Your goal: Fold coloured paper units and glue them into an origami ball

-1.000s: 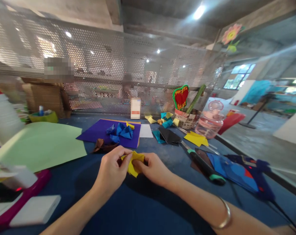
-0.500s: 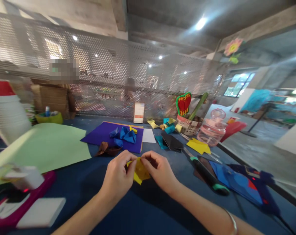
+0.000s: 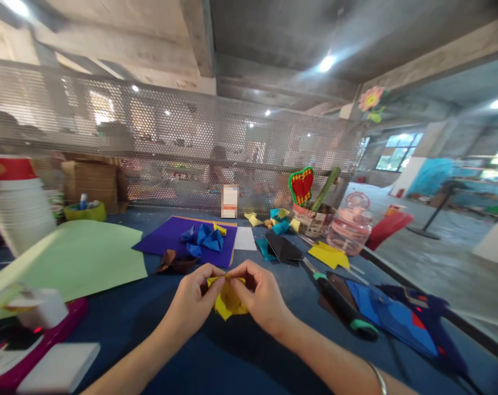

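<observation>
A piece of folded yellow paper (image 3: 229, 303) is held up just above the blue table, between both hands. My left hand (image 3: 197, 299) pinches its upper left edge between thumb and fingers. On the other side, my right hand (image 3: 263, 299) pinches the top right edge, the two thumbs almost meeting. The fingers hide part of the upper folds. Behind the hands lie crumpled brown paper (image 3: 177, 262) and a purple sheet (image 3: 158, 241) that carries several folded blue paper pieces (image 3: 210, 238).
At left are a pale green sheet (image 3: 79, 252), stacked cups (image 3: 18, 208) and a magenta power strip (image 3: 73, 321). To the right lie black folded paper (image 3: 285, 248), yellow paper (image 3: 329, 255), a black-and-green-handled tool (image 3: 343, 307) and a glue gun (image 3: 450, 334). A pink bottle (image 3: 350, 227) stands behind.
My right fingers have shifted from the front of the yellow paper to its top edge, beside the left. The paper has turned between the hands. The camera view has tilted up slightly.
</observation>
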### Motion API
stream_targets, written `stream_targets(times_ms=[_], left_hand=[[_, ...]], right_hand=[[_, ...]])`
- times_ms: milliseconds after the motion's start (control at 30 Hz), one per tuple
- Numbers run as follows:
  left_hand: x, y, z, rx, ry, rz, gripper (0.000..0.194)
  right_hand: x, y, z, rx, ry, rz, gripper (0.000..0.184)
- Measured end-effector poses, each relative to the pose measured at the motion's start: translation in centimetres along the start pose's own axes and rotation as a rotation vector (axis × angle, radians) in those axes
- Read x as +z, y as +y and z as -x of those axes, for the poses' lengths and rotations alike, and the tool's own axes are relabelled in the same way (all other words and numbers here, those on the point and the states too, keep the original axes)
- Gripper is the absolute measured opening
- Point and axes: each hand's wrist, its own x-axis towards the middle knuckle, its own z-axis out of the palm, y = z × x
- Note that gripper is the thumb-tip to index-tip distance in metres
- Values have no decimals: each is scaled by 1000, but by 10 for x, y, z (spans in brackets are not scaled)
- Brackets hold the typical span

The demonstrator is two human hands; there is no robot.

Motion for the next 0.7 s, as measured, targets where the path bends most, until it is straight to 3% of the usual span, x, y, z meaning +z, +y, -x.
stream_targets(times_ms=[367,700], left_hand=[[-5,13,3,-137,-57,245,31],[-7,2,-2,-146,-52,253,34]], right_hand=[[-4,-5,-4,-26,-73,-86,7],[-21,-6,-9,-568,-285,418,17]])
